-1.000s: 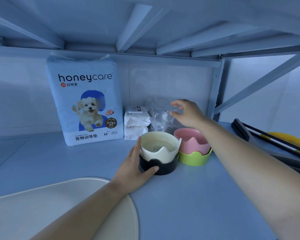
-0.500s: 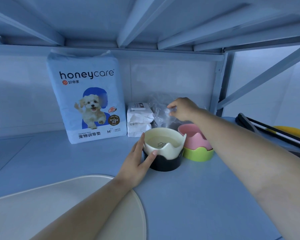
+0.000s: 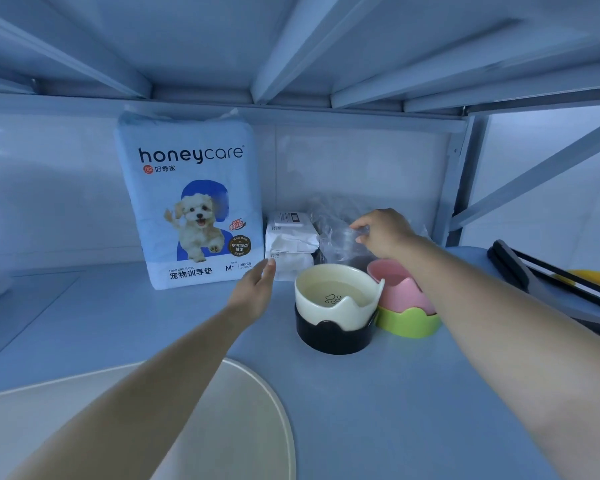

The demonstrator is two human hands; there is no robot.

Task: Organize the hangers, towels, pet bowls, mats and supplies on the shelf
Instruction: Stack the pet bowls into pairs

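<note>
Behind the cream bowl [image 3: 336,296] the right hand [image 3: 385,233] pinches a clear bag [image 3: 336,244], probably light, limp and slippery, best gathered at its top; the left hand [image 3: 257,289] hangs spread left of the bowl.

The left hand [image 3: 255,289] and right hand [image 3: 385,233] are bare. The left forearm [image 3: 153,393] and right forearm [image 3: 499,341] are bare as well, uncovered right to the edges of the view. The right forearm looks far broader, lying nearer the wide-angle lens.

cream paw-print bowl [image 3: 336,301], pink bowl [image 3: 400,294]
</note>
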